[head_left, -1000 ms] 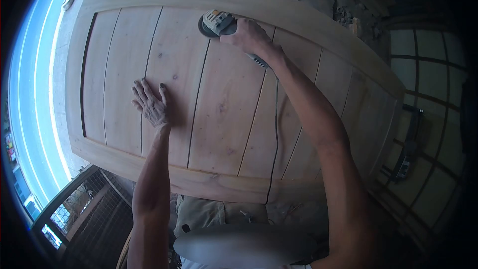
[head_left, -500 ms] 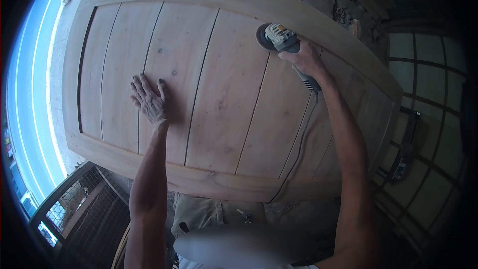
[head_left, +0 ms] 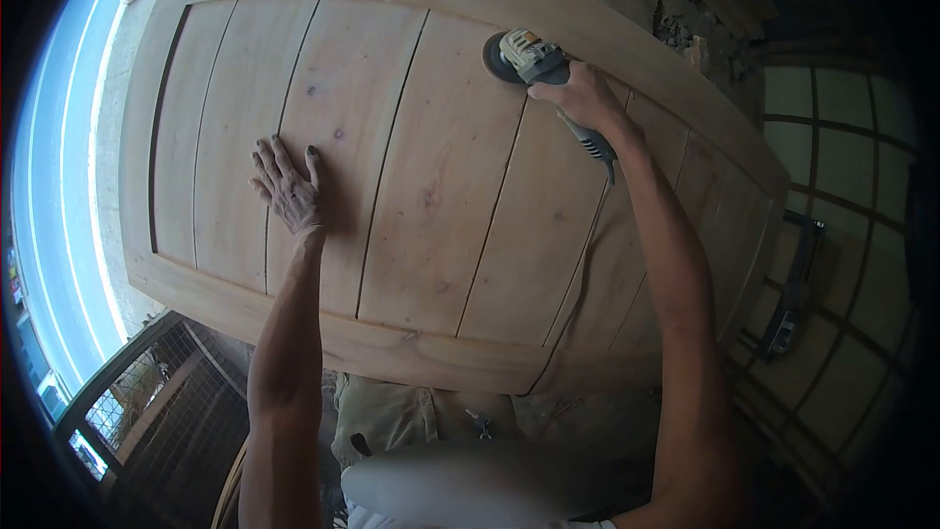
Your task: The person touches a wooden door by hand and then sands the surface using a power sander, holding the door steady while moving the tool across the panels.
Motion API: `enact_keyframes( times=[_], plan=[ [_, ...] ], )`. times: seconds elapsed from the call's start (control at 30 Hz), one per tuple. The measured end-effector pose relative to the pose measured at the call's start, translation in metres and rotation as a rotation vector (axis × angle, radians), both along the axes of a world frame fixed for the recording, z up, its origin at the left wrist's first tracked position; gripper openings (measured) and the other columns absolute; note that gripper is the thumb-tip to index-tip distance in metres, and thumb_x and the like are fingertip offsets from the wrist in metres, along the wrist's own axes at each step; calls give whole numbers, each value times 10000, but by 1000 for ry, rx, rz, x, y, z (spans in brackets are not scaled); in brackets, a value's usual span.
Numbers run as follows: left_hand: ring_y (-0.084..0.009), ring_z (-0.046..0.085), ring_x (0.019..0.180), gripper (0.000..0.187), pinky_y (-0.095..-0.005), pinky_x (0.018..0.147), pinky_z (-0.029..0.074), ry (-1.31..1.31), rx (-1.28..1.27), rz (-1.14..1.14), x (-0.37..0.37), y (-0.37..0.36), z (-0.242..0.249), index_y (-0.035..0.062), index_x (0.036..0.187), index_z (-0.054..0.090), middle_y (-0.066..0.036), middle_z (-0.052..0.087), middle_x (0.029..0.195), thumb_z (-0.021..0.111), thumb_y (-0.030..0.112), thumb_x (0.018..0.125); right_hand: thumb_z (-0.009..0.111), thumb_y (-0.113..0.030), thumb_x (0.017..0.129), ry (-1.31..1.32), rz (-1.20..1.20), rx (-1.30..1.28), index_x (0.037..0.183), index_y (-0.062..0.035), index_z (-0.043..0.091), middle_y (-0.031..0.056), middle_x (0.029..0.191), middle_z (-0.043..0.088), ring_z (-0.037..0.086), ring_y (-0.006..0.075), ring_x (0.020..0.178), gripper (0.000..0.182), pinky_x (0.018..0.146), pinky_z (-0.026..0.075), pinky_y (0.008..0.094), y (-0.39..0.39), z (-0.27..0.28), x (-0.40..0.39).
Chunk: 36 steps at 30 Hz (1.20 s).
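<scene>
A large pale wooden door panel (head_left: 431,186) with dark grooves between its boards lies flat in front of me. My left hand (head_left: 290,186) rests on its left part, palm down, with the fingers spread. My right hand (head_left: 583,98) is wrapped round the body of an angle grinder (head_left: 534,56). The grinder's round disc (head_left: 501,57) is at the panel's surface, near the far frame rail. From the grinder's rear a cord (head_left: 585,279) runs down across the boards and over the near edge.
Wire-mesh frame (head_left: 147,402) at the lower left. A long dark tool (head_left: 795,284) lies on the gridded surface (head_left: 842,167) at the right. Rubble (head_left: 676,29) and boards lie beyond the panel's far edge. Keys (head_left: 480,423) hang near my lap.
My right hand and the grinder have moved a little to the left and toward the far rail. My left hand stays flat on the panel, and the view has shifted slightly.
</scene>
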<state>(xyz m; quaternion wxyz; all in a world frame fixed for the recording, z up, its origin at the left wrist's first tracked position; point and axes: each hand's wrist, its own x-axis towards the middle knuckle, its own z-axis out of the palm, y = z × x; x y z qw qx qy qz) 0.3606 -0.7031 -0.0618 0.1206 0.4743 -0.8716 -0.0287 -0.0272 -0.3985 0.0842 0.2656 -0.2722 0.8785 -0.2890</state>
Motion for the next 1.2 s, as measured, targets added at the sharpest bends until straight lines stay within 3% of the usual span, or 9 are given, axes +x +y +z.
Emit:
enact_keyframes(
  times=[0.03,0.33,0.43,0.53,0.6,0.8,0.93,1.03,1.2],
  plan=[
    [-332,210,1722,804,-616,1378,136,2,-3,4,-1,0,0,149,1768,332,-136,278,1850,480,619,1133,863,-413,818,4,-29,-12,1167,4,785,157,992,792,751,290,908,550,866,586,416,11,3,0],
    [-330,214,1720,818,-621,1372,153,7,8,14,-3,1,2,149,1764,344,-135,287,1847,474,645,1126,843,-481,829,-139,66,347,1134,46,779,286,1032,804,802,443,1023,612,889,618,487,64,19,114],
    [-326,213,1721,827,-617,1373,151,13,12,19,-1,2,2,150,1763,348,-135,286,1847,471,658,1123,837,-486,835,-139,36,362,1127,54,778,294,1021,799,803,440,1023,616,889,616,487,60,30,120],
    [-323,216,1720,829,-610,1375,147,16,-6,17,0,-1,-2,151,1760,357,-137,294,1844,465,670,1121,832,-497,831,-75,-34,194,1111,57,780,297,1008,797,805,435,1015,623,886,614,491,60,12,73],
    [-322,218,1720,829,-605,1377,143,10,-17,13,1,-5,-9,151,1757,365,-138,299,1842,460,675,1121,848,-485,821,-37,-64,244,1172,40,774,258,1056,804,800,376,1024,636,902,602,466,51,8,37],
    [-326,226,1717,856,-597,1379,143,24,3,23,-1,-2,-3,143,1750,376,-144,309,1837,445,708,1110,849,-503,817,-69,9,264,1156,51,778,254,1022,804,797,379,985,653,889,602,466,46,15,28],
    [-328,224,1717,862,-595,1380,135,38,14,15,-1,0,0,140,1750,375,-145,309,1837,442,711,1107,813,-424,896,-47,114,288,1066,49,739,314,1005,760,762,504,959,509,862,628,515,67,14,83],
    [-326,220,1718,856,-595,1381,130,35,5,15,0,-1,-3,140,1749,377,-144,311,1836,442,705,1109,811,-412,902,-28,260,396,1092,27,741,311,1044,772,767,496,1027,484,880,629,535,82,28,137],
    [-327,229,1716,851,-597,1381,133,56,-13,11,-1,-2,-4,151,1748,385,-143,317,1834,448,709,1108,829,-457,870,-83,192,304,1111,-4,752,300,1036,783,771,487,1047,519,900,625,546,99,13,178]
  ],
)
